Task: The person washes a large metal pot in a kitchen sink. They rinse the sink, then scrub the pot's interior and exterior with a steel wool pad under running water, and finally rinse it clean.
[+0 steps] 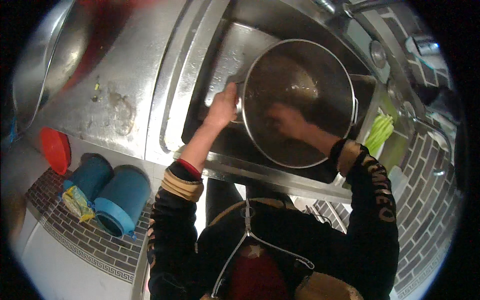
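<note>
A large, deep stainless steel pot [300,71] sits in the metal sink [228,56], its mouth tipped toward me. At the pot's left side, my left hand [222,107] grips the side handle, with the thumb pointing up along the rim. My right hand [288,120] reaches over the near right rim into the pot. Motion blurs its fingers, so whether they hold anything is unclear. Opposite my left hand, the pot's other loop handle [355,111] is free. A patch of light glints off the pot's wet-looking inside.
Left of the sink is a steel counter [112,78] with food scraps and a large metal bowl [32,86]. Below stand two blue cylindrical containers [125,187], a yellow packet [78,202] and a red plastic piece [55,150]. Green stalks [379,131] lie at right; a tap [348,9] is behind.
</note>
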